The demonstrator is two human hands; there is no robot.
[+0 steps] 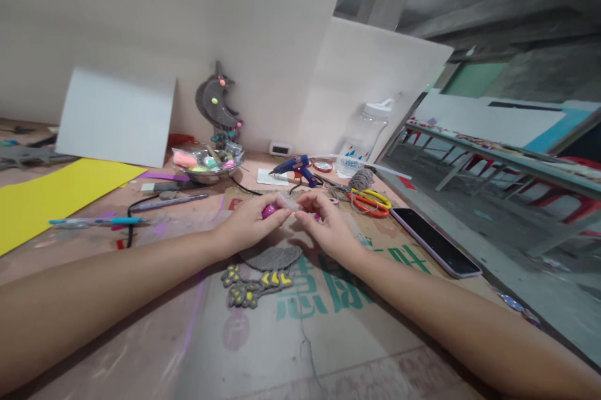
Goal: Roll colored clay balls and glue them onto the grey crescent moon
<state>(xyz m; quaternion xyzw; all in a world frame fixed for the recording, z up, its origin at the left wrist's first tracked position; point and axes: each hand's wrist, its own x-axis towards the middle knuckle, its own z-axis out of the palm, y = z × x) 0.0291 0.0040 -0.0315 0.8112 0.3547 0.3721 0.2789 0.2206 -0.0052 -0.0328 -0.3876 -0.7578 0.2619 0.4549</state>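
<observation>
Left fingers [277, 220] grip glossy rounded magenta piece [269, 211]; right fingers [322, 201] curled by translucent film [288, 201], hold unclear.

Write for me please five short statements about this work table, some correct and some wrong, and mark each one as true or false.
1. The left hand holds a purple object. True.
2. The phone lies on the left side of the table. False: the phone lies to the right of the right hand.
3. The glue gun is mostly blue. True.
4. The paw-shaped pieces are gray with red marks. False: the paw-shaped pieces have yellow marks.
5. The bottle has a white lid. True.
</observation>
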